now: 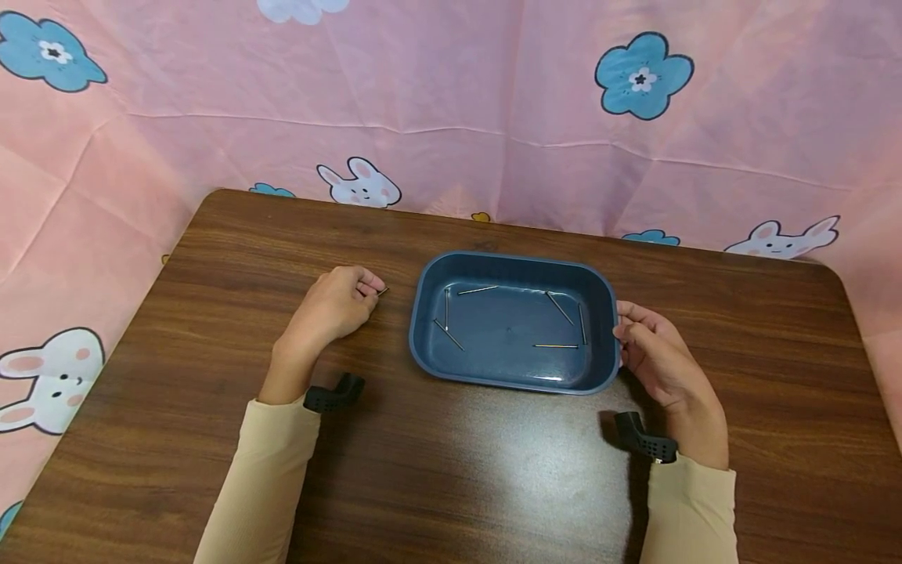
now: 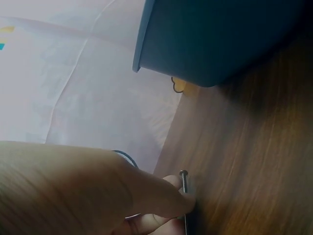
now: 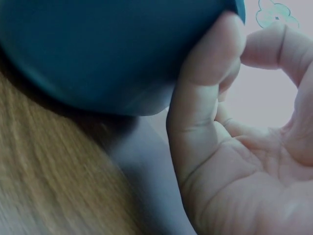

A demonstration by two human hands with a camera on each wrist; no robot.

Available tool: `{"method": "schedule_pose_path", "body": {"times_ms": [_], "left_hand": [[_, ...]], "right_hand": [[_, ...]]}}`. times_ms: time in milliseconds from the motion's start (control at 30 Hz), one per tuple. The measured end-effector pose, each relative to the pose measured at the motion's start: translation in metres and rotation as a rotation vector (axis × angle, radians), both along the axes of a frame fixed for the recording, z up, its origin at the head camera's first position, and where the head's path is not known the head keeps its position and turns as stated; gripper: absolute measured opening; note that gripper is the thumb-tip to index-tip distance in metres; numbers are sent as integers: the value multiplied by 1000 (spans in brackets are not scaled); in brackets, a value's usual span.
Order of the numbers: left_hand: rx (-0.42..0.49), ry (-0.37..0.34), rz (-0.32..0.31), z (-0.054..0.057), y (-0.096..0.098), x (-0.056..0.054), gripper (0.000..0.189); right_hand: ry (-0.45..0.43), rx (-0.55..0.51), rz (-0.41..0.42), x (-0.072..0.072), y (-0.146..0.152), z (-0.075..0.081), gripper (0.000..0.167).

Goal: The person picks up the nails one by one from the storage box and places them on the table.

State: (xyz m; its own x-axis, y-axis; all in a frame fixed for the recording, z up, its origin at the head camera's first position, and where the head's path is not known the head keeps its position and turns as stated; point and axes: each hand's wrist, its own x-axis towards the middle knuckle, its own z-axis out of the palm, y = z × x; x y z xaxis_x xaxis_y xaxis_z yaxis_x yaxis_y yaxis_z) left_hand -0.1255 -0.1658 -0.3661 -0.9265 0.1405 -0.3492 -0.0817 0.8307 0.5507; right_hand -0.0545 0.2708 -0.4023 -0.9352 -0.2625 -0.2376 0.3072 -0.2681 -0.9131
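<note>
Over the table left of a dark blue plastic bin (image 1: 513,270), my left hand (image 1: 343,301) pinches a nail (image 1: 384,291) between thumb and fingers. The head of that nail (image 2: 184,173) sticks out past the fingertips in the left wrist view; part of its shank is hidden by the fingers. My right hand (image 1: 658,352) holds the bin's right edge, thumb and a finger meeting at the rim (image 3: 239,11). Inside the bin, several thin metal nails (image 1: 556,345) lie scattered on its floor, some near the left end and others near the right.
The bin stands on a brown wood-grain table (image 1: 451,470). A pink cloth (image 1: 458,86) printed with rabbits and blue flowers hangs behind the table's far edge. Black wrist mounts (image 1: 334,393) sit at both sleeve cuffs.
</note>
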Motion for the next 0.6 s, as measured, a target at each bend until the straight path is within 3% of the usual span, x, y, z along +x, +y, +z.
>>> {"method": "schedule_pose_path", "body": {"times_ms": [600], "left_hand": [[9, 24, 10, 6, 1, 2, 25]], "right_hand": [[-25, -12, -5, -1, -1, 1, 32]]}}
